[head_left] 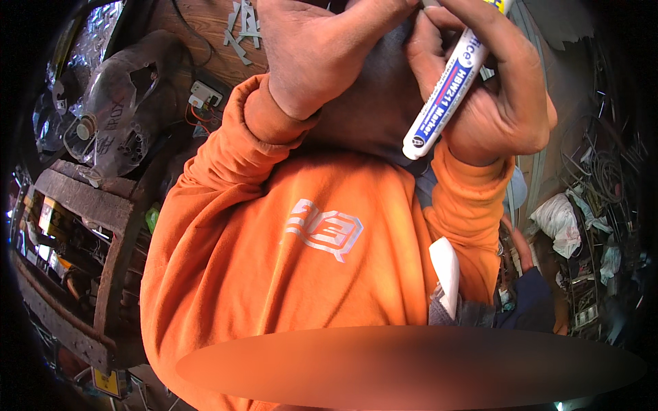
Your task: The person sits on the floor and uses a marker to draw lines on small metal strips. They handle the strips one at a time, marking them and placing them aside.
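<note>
My right hand (497, 103) is closed around a white marker (445, 96) with a blue label, its lower end slanting down to the left. The fingers of that hand curl inward near the top edge. My left hand (315, 58) is raised beside it, its thumb stretched toward the right fingertips. Most of the left fingers lie beyond the frame. A small grey thing (430, 3) shows between the hands at the top edge; its kind is unclear. Both arms are in orange sleeves.
Several grey flat strips (248, 27) lie on a brown wooden surface. Near them is a small white device (205, 94) with wires. A clear plastic bag (113, 109) and a wooden frame (86, 198) stand left. At right are a white sack (556, 225) and coiled cables (603, 151).
</note>
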Demonstrator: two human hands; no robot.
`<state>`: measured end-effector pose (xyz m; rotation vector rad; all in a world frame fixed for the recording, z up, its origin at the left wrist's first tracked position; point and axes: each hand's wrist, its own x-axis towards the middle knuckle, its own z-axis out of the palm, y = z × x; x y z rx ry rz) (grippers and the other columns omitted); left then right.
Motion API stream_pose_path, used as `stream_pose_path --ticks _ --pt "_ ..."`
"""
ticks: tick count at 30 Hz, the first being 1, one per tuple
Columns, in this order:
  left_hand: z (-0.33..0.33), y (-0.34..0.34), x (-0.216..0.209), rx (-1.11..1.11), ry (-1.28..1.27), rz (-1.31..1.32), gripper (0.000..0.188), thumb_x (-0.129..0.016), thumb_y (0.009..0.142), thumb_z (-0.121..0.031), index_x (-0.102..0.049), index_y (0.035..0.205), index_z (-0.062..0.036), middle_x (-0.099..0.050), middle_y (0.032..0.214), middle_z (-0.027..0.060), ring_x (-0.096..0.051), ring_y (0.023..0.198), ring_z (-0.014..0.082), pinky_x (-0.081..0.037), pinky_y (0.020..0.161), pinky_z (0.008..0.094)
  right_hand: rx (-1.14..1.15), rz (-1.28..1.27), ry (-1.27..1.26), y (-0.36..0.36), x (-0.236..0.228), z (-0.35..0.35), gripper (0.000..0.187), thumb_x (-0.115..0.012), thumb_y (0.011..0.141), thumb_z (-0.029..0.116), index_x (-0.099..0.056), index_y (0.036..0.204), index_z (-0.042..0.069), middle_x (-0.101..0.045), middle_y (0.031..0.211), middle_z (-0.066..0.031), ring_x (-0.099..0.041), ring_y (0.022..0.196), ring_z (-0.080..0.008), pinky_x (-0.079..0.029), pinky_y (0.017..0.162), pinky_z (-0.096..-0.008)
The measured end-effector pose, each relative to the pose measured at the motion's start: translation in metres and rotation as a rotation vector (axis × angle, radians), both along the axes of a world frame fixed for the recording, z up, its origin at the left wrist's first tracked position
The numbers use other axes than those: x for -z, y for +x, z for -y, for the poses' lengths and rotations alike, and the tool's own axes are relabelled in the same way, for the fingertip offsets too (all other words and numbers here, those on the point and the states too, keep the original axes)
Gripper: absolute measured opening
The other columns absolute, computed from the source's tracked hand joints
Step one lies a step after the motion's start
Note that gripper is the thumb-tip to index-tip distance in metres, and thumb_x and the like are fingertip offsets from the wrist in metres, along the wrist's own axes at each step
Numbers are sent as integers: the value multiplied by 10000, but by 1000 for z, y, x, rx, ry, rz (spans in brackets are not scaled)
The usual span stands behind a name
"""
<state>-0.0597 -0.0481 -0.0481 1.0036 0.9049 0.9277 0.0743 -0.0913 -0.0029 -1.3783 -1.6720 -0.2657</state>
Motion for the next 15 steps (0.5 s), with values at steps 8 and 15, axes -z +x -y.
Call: stream_pose_path --ticks 8,15 --pt "2 2 -3 -27 -94 55 93 -756 900 -22 -686 870 32 -695 755 48 -599 663 71 -461 605 212 -49 -169 -133 8 11 7 337 -833 742 -81 -722 1049 1 -713 779 -94 -693 657 -152 -535 554 -241" --pt "3 2 -1 -18 -54 16 107 -769 893 -30 -685 860 27 -671 719 27 -567 622 64 -428 573 213 -25 -776 -448 14 -35 -8 406 -681 1005 256 -644 1237 -76 -716 847 -91 -624 661 -93 -471 564 -201"
